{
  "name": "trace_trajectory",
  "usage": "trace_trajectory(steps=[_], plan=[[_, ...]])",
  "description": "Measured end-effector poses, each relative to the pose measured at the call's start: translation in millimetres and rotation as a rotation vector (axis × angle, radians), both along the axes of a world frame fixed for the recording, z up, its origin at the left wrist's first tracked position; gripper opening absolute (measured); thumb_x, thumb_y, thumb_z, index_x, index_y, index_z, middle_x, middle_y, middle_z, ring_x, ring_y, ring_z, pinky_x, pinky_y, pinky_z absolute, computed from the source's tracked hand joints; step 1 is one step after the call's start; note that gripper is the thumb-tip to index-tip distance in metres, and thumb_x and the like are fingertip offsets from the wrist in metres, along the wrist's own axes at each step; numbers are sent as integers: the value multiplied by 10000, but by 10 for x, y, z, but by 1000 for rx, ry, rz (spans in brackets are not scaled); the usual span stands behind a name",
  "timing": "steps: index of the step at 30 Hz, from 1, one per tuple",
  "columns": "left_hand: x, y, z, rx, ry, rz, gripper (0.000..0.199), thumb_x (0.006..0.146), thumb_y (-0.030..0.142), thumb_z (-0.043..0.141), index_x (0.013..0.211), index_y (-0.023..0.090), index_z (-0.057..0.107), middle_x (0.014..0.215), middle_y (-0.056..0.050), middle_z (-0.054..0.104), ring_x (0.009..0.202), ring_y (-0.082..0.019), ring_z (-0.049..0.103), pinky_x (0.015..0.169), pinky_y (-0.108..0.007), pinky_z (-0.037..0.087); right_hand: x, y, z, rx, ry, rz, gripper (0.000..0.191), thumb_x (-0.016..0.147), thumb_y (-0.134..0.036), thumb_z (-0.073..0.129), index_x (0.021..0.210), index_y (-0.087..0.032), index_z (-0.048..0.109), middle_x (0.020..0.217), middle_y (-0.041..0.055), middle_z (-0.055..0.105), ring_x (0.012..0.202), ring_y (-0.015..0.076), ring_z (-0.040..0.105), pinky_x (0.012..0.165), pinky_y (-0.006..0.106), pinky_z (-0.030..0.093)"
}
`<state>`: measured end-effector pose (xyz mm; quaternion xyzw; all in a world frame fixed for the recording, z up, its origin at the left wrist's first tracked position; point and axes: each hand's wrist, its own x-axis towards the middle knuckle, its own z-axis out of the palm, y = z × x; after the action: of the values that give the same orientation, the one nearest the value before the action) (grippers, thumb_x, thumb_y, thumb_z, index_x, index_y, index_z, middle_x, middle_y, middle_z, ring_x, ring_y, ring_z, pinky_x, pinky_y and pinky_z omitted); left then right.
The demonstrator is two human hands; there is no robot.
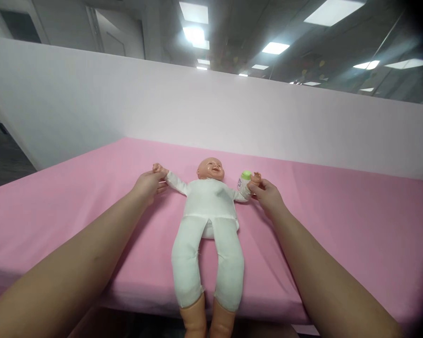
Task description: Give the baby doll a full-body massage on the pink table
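Both hands are closed on the doll (207,206): left hand (148,184) and right hand (268,195) each pinch a wrist; arms are best spread gently, evenly.

Doll (206,206) on bed (338,225), bottle (244,180) beside it

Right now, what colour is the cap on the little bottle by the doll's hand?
Green cap, on a pale bottle; the head view shows it.

both bare forearms stretch forward and spread apart. the left hand (148,184) is loosely curled with fingers pinching; the right hand (268,196) is likewise closed in a pinch.
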<state>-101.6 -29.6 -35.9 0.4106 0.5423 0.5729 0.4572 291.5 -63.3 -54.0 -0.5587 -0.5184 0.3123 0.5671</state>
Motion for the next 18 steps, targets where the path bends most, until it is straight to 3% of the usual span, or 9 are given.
trace_trajectory(steps=[3, 6, 11, 15, 18], plan=[[-48, 83, -48, -134, -157, 51, 200, 789, 196, 707, 981, 169, 658, 967, -155, 747, 870, -295, 760, 781, -425, 641, 133, 98, -91, -94, 184, -17, 264, 795, -363, 781, 990, -207, 695, 1043, 67, 747, 937, 238, 732, 763, 340, 659], [-58, 96, -71, -148, -224, 57, 192, 779, 121, 652, 962, 172, 621, 901, -148, 737, 826, -288, 765, 768, -432, 656, 192, 121, -140, -195, 231, -54, 247, 826, -334, 760, 1028, -210, 691, 1090, 81, 750, 940, 227, 748, 721, 310, 674], [-21, 103, -120, -106, -144, 12, 271, 719, 138, 727, 974, 171, 642, 973, -141, 747, 899, -286, 767, 794, -374, 654, 184, 89, -130, -369, 237, -34, 218, 875, -327, 730, 1022, -171, 692, 993, 123, 766, 796, 202, 764, 735, 301, 678], [79, 65, -135, -24, -1, -10, 329, 710, 241, 789, 1008, 195, 658, 1081, -116, 739, 978, -286, 748, 786, -362, 639, 105, 58, -78, -298, 220, -7, 276, 886, -367, 732, 1098, -201, 668, 997, 98, 762, 801, 206, 762, 762, 349, 677], [181, -44, -89, 141, 117, -39, 322, 736, 315, 791, 1014, 204, 671, 1087, -93, 729, 1013, -278, 723, 799, -364, 619, -26, 1, -16, -120, 166, 57, 396, 866, -408, 755, 1210, -247, 643, 1124, 84, 743, 934, 241, 754, 798, 420, 670]])
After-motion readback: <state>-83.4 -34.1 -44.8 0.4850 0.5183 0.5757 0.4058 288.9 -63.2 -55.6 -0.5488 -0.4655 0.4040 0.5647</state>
